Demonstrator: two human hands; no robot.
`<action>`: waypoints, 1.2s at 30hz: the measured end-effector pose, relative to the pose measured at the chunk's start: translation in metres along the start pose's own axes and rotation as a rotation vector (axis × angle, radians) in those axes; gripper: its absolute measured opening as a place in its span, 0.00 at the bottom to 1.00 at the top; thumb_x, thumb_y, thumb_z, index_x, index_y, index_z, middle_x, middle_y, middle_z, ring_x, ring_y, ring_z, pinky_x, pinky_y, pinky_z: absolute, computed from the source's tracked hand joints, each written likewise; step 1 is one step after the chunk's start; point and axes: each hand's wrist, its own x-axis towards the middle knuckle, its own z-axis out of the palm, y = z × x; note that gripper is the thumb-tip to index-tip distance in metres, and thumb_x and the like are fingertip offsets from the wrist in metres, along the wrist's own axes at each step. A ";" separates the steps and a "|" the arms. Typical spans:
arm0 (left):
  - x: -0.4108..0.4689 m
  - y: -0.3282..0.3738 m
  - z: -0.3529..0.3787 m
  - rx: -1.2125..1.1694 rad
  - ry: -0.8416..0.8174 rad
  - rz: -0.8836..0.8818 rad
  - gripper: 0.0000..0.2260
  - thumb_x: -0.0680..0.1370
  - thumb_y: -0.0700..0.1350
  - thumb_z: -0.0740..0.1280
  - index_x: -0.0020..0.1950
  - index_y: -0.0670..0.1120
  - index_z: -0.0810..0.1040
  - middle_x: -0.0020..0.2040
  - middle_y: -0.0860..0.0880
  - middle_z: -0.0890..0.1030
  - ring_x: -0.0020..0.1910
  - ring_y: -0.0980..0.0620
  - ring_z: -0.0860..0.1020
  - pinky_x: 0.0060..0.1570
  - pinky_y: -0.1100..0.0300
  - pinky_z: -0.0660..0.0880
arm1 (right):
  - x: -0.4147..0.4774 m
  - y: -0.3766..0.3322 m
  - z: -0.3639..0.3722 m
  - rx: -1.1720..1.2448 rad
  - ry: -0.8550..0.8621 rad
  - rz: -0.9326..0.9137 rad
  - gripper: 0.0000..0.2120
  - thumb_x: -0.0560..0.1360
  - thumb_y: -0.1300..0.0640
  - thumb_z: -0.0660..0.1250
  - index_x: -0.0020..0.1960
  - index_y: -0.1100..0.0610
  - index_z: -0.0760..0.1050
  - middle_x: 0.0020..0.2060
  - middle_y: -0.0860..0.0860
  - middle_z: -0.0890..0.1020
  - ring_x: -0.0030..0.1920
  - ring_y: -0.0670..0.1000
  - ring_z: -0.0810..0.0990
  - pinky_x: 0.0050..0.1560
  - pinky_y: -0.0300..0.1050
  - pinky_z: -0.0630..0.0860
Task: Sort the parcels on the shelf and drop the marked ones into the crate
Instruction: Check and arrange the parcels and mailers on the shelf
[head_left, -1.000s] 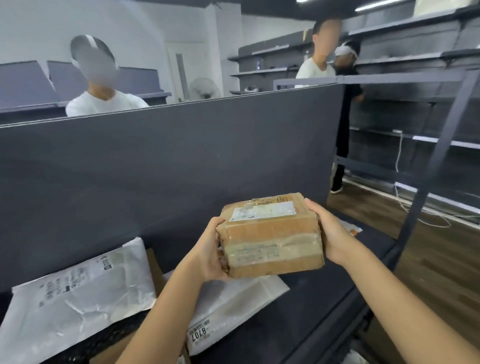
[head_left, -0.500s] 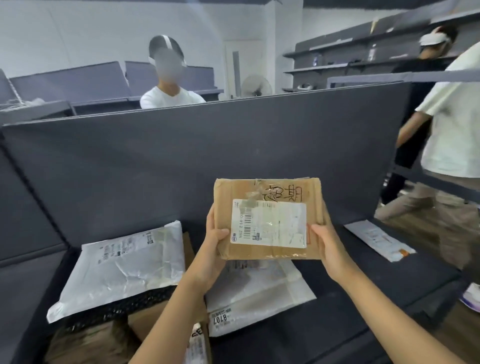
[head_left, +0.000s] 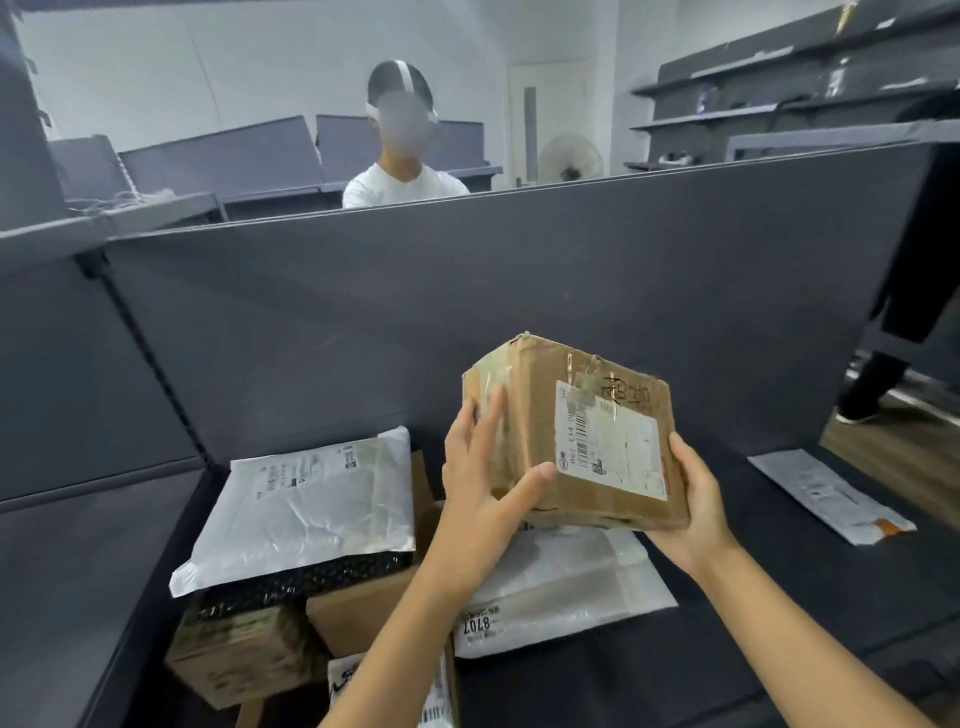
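person in white shirt (head_left: 400, 184), fan (head_left: 570, 156), door (head_left: 545, 119)

You hold the brown cardboard box (head_left: 524, 415) tilted above the shelf (head_left: 727, 654), left hand (head_left: 480, 501) on its taped side, right hand (head_left: 698, 506) under its lower corner. Its white barcode label and handwritten marks face you. Beneath lies a white bubble mailer (head_left: 566, 587); left, a white poly bag (head_left: 311, 509) tops stacked cartons (head_left: 234, 660); right, a flat envelope (head_left: 831, 493) lies apart.

Even, soft indoor light, slightly dim; wide-angle bending at the edges (shelving lines curve), mild overall softness.
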 end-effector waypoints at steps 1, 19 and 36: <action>0.002 -0.002 -0.003 -0.053 -0.001 -0.003 0.32 0.68 0.64 0.62 0.69 0.74 0.53 0.74 0.67 0.51 0.75 0.60 0.52 0.72 0.53 0.57 | 0.000 0.000 0.001 -0.010 -0.010 -0.016 0.24 0.79 0.43 0.49 0.67 0.53 0.73 0.64 0.58 0.77 0.64 0.60 0.75 0.60 0.59 0.72; 0.038 -0.049 0.048 -0.402 -0.315 -0.236 0.24 0.74 0.48 0.60 0.68 0.63 0.64 0.61 0.60 0.77 0.63 0.55 0.75 0.62 0.45 0.74 | -0.057 -0.018 -0.048 -0.272 0.210 -0.305 0.32 0.70 0.41 0.66 0.72 0.42 0.62 0.64 0.43 0.77 0.63 0.44 0.76 0.50 0.37 0.79; -0.107 -0.033 0.353 -0.318 -1.314 -0.497 0.29 0.75 0.40 0.61 0.71 0.60 0.55 0.64 0.53 0.72 0.62 0.49 0.74 0.62 0.45 0.74 | -0.359 0.043 -0.225 -0.051 1.352 -0.168 0.20 0.82 0.58 0.48 0.72 0.49 0.60 0.49 0.47 0.80 0.40 0.41 0.83 0.34 0.38 0.77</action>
